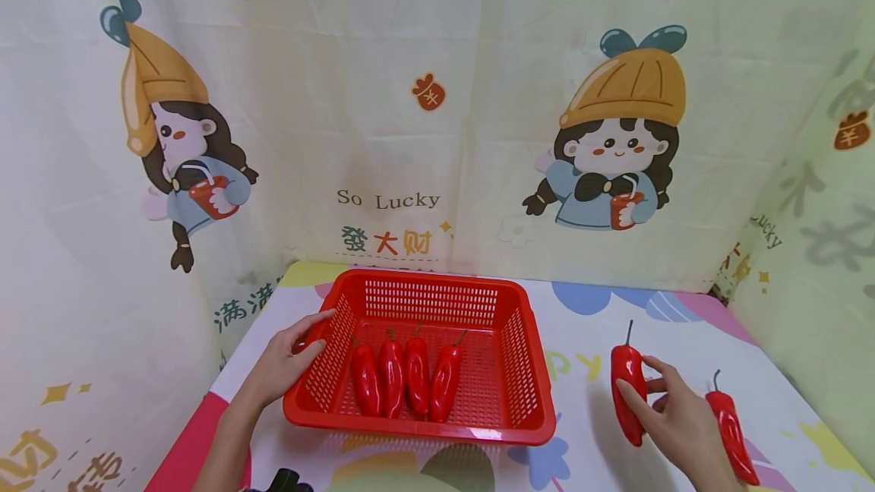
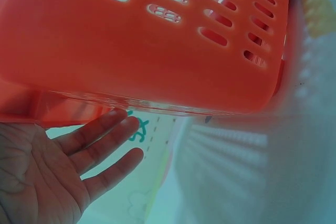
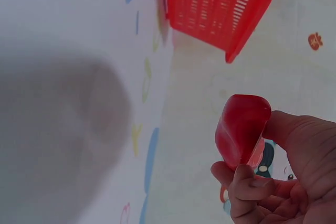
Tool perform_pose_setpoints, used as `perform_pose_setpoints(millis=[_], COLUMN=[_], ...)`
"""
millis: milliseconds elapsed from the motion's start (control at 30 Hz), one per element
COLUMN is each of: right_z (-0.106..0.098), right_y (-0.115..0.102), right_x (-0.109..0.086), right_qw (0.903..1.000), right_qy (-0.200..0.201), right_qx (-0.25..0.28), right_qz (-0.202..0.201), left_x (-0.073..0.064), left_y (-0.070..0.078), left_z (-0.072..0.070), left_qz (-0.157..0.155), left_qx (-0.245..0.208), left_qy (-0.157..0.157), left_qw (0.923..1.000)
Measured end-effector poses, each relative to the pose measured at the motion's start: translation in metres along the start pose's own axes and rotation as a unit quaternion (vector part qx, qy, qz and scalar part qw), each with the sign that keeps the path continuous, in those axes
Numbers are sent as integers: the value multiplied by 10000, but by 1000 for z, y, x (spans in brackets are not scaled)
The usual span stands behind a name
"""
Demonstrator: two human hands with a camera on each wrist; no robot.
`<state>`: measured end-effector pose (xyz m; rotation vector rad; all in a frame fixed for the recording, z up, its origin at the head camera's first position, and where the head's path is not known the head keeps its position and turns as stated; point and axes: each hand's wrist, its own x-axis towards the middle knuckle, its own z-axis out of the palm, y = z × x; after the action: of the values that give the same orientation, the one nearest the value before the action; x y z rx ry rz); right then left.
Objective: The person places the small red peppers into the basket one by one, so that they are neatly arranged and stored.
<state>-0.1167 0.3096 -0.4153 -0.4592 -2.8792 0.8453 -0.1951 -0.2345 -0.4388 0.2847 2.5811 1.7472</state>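
Printed cloth point(image 1: 492, 135) bounds the setting at left, back and right; the white, colour-printed table point(image 1: 581, 439) reaches its foot. Red basket point(image 1: 410, 431): mesh floor visible right of its contents; a strip of tabletop separates it from the right hand point(image 1: 677, 416), which pinches one held pepper point(image 1: 623, 367) above the surface. Left hand point(image 1: 287, 359): at the left rim, three fingers extended outside the wall, as the left wrist view alone reveals. Four peppers point(image 1: 417, 378) lie inside; another pepper point(image 1: 731, 431) lies far right. Stems: head view only.
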Motion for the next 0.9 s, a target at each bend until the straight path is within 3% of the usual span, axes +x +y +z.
perform_pose_setpoints(millis=[333,900], right_z=[7,12], right_y=[-20,-50], right_x=[-4,-14], right_qw=[9995,9968], right_qy=[-17,294], right_qx=[211,384], right_qz=[-227,-640], left_x=[0,-1], left_y=[2,4], left_z=[1,1], left_qz=[-30,-44], left_qx=[42,3], left_qy=[23,1], left_qw=[10000,10000])
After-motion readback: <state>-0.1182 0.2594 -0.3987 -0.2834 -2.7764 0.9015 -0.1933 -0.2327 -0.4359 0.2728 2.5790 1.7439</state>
